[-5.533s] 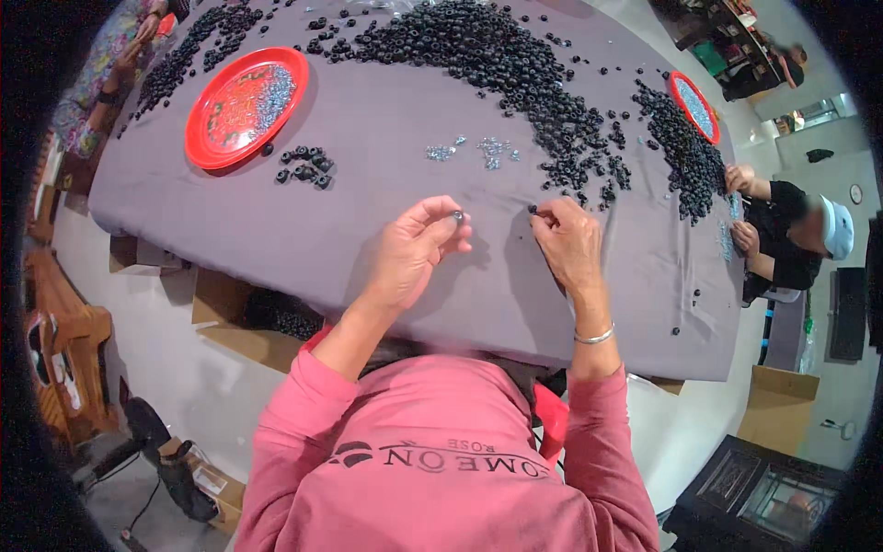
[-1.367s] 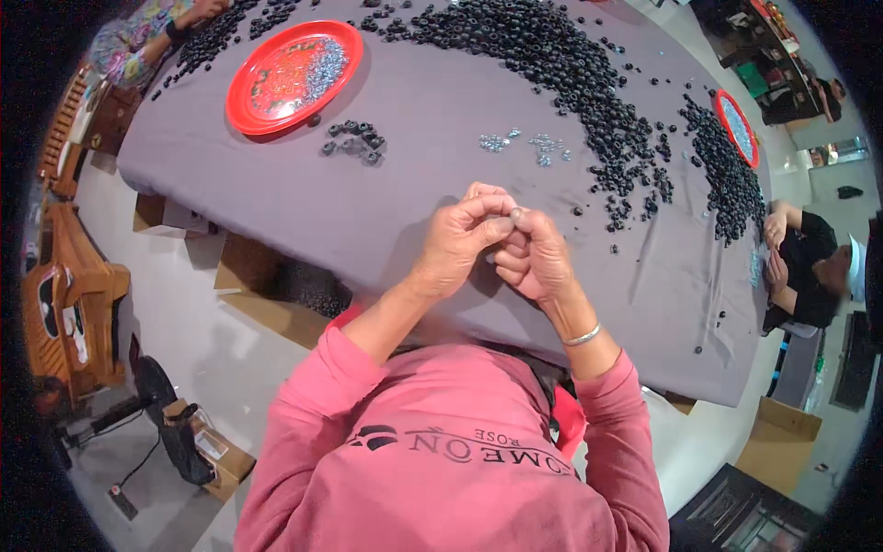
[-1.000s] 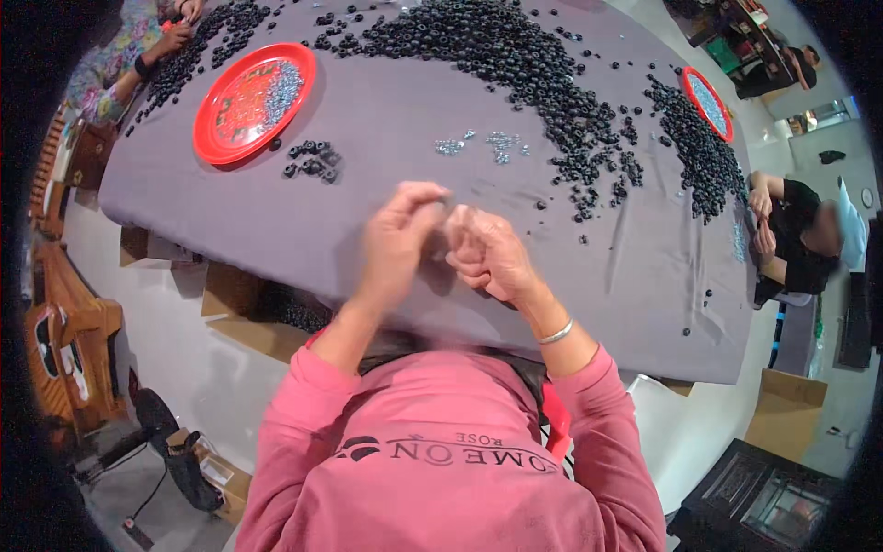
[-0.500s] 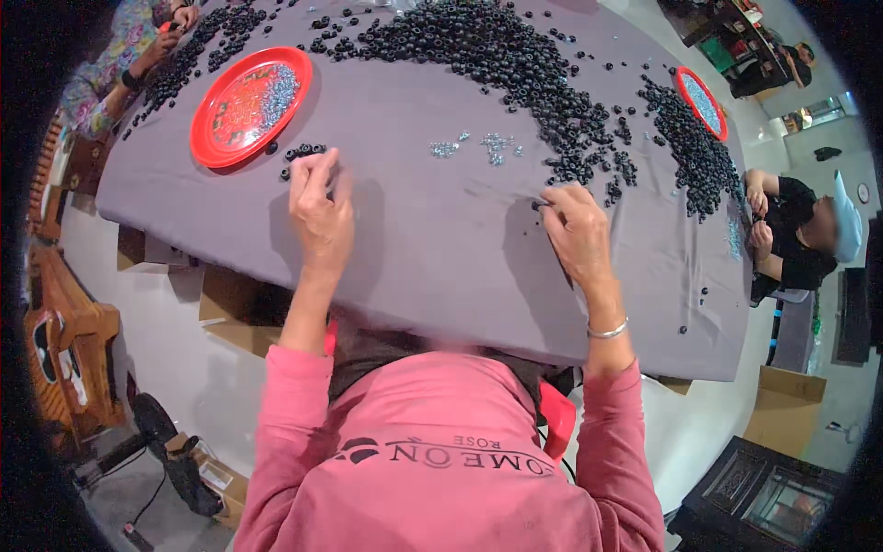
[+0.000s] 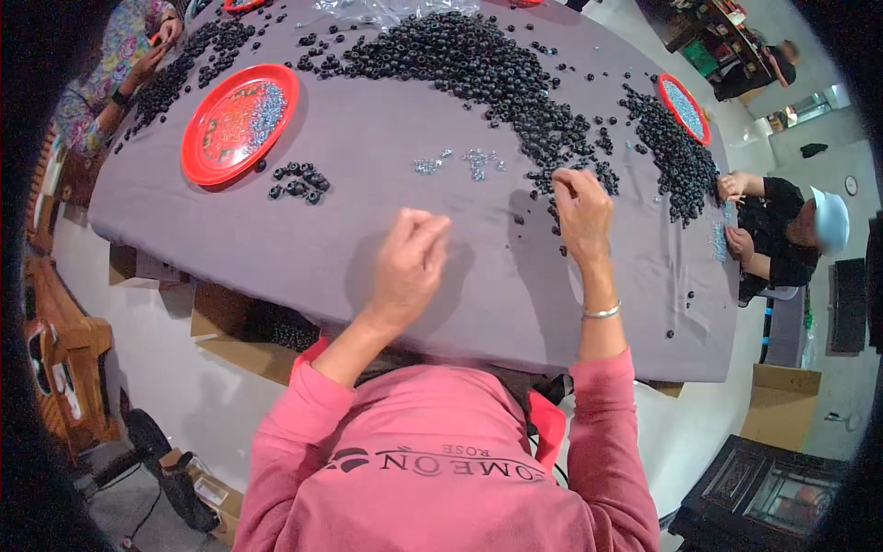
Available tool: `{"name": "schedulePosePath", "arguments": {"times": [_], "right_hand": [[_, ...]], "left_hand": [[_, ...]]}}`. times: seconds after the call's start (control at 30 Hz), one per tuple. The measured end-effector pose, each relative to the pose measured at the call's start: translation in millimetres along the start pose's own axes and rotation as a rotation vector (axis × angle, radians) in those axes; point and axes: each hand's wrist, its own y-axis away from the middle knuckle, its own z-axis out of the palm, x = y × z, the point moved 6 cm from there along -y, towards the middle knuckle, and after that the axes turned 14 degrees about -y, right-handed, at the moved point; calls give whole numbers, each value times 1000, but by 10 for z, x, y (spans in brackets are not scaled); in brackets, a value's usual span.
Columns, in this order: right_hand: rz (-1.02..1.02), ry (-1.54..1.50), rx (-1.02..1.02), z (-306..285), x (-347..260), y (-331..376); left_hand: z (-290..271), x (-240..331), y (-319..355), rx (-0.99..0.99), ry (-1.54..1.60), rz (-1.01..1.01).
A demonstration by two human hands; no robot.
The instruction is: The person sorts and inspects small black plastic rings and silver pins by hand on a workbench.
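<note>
My left hand [image 5: 411,267] hangs over the middle of the grey tablecloth, slightly blurred, with bent fingers drawn together. Whatever it may hold is hidden. At the lower right edge of the large heap of black beads [image 5: 451,60], my right hand [image 5: 585,212] has its thumb and fingers pinched together. Nothing between those fingertips can be made out. Loose black beads lie just left of that wrist. A small cluster of black beads [image 5: 299,183] sits to the left of my left hand. Between and beyond my hands lie little piles of clear, pale beads [image 5: 478,164].
A red plate [image 5: 190,152] of small clear beads stands at the left, and another red plate [image 5: 704,136] at the right. More black beads [image 5: 676,170] spread there. Co-workers' hands [image 5: 739,241] work at both sides. Clear plastic bags [image 5: 395,11] lie at the far edge.
My left hand has moved right and nearer, away from the black bead cluster, which now shows fully. My right hand has shifted slightly up, to the heap's edge. The whole view has shifted a little.
</note>
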Motion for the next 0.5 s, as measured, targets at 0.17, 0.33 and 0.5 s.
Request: {"name": "schedulePosePath", "arguments": {"times": [0.17, 0.33, 0.5], "right_hand": [[13, 11, 114, -258, 197, -320], [65, -11, 162, -461, 432, -442], [238, -46, 136, -613, 787, -299]], "left_hand": [[85, -78, 28, -11, 112, -82], [135, -164, 7, -16, 152, -161], [165, -155, -18, -40, 183, -198]]}}
